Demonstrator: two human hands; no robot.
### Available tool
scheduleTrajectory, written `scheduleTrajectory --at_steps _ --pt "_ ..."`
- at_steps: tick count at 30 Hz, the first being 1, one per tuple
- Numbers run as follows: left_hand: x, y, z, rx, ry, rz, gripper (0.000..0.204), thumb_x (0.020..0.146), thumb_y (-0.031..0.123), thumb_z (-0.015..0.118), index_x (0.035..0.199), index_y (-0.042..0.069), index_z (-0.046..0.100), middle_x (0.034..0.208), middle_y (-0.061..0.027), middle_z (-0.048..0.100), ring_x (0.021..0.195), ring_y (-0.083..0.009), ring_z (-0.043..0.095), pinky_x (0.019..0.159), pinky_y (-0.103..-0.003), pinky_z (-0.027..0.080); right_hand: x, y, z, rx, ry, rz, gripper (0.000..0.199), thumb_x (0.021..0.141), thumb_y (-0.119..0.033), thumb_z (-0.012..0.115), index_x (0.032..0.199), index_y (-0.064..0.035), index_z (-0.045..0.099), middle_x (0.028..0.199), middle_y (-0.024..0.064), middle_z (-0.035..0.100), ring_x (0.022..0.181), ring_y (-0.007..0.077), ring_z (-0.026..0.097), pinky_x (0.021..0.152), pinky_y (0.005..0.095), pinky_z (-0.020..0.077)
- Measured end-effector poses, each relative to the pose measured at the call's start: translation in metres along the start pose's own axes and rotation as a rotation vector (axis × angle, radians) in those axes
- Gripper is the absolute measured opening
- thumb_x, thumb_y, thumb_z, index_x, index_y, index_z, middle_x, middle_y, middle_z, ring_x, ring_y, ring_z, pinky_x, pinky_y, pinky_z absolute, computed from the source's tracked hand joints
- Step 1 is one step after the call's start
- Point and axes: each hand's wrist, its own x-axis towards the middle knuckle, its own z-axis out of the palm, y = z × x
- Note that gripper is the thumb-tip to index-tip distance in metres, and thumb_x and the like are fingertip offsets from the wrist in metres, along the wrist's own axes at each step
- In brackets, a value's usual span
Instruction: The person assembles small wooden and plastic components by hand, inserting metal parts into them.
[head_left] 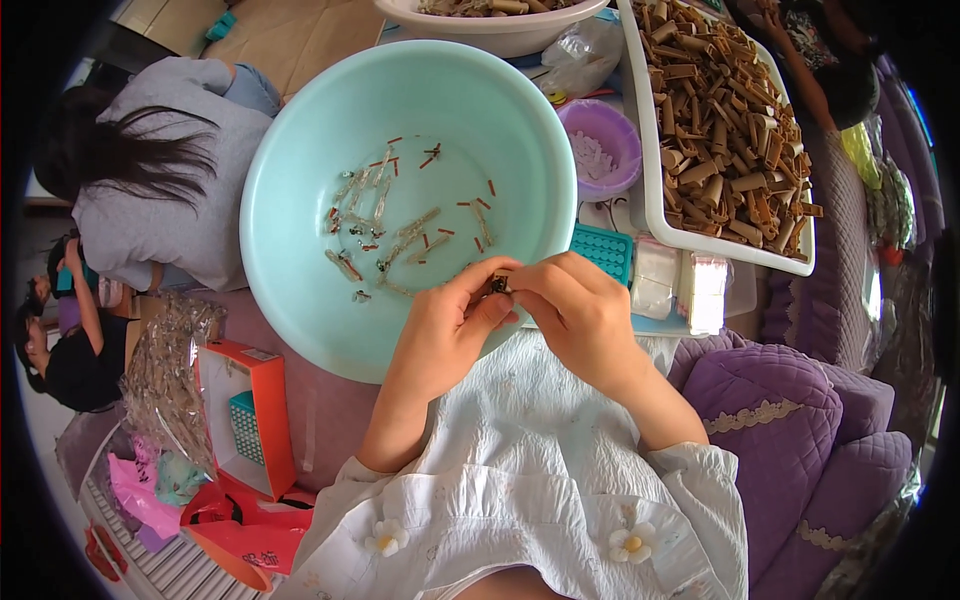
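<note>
Pinching one small dark piece [498, 286] between left hand [445, 330] and right hand [580, 310], over one mint basin [300, 180]

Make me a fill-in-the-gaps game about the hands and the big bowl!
1. Both hands pinch one tiny dark piece: left hand, right hand, over the rim of the round ____ plastic basin.
2. The white rectangular tray is heaped with short ____ tubes.
3. The small purple bowl sits between the basin and the ____.

Missing words: turquoise; brown; tray
</note>
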Motion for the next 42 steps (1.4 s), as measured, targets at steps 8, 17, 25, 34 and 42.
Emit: scheduleTrajectory --at_steps 8,17,25,34,42 --pt "0.009 0.003 -0.003 -0.143 -0.198 -0.049 0.023 0.086 0.005 0.048 0.107 -0.004 0.049 0.088 -0.0065 0.058 0.075 -0.0119 0.057 0.068 -0.024 0.047 0.037 0.01 -0.031 0.026 -0.445 0.319 0.031 0.064 -0.008 0.068 0.091 -0.0026 0.054 0.08 0.0107 0.057 0.072 0.0219 0.057 0.064 0.0312 0.0463" --pt "0.008 -0.003 -0.035 -0.341 -0.087 0.015 0.025 0.088 0.015 0.043 0.107 -0.001 0.048 0.087 -0.0067 0.056 0.071 -0.0109 0.055 0.066 -0.024 0.046 0.036 0.046 -0.078 -0.333 0.051 0.307 0.017 0.071 0.001 0.06 0.087 -0.0012 0.059 0.073 0.0094 0.058 0.062 0.0161 0.057 0.057 0.0268 0.045" --pt "0.007 0.001 -0.027 -0.512 0.017 -0.036 0.03 0.088 0.017 0.045 0.114 0.001 0.045 0.092 -0.0106 0.056 0.074 -0.0156 0.059 0.064 -0.025 0.048 0.064 0.123 -0.164 -1.197 -0.2 -0.013 0.024 0.069 -0.006 0.054 0.092 -0.0074 0.061 0.099 0.0087 0.049 0.099 0.0222 0.046 0.085 0.0329 0.0396" --pt "0.007 0.0 -0.025 -0.644 -0.025 -0.075 0.03 0.088 0.013 0.042 0.117 0.005 0.041 0.098 -0.0128 0.056 0.076 -0.0161 0.06 0.065 -0.026 0.05 0.086 0.156 -0.183 -1.365 -0.559 -0.481 0.005 0.067 -0.011 0.056 0.07 -0.0092 0.059 0.089 -0.0005 0.049 0.097 0.014 0.044 0.089 0.0277 0.035" --pt "0.008 -0.005 -0.026 -0.726 -0.027 -0.089 0.028 0.088 0.012 0.042 0.115 0.005 0.042 0.102 -0.0136 0.056 0.078 -0.0172 0.061 0.068 -0.026 0.051 0.099 0.155 -0.191 -1.384 -0.748 -0.455 0.006 0.065 -0.01 0.056 0.07 -0.008 0.06 0.088 0.001 0.05 0.097 0.0139 0.044 0.089 0.0268 0.0354"
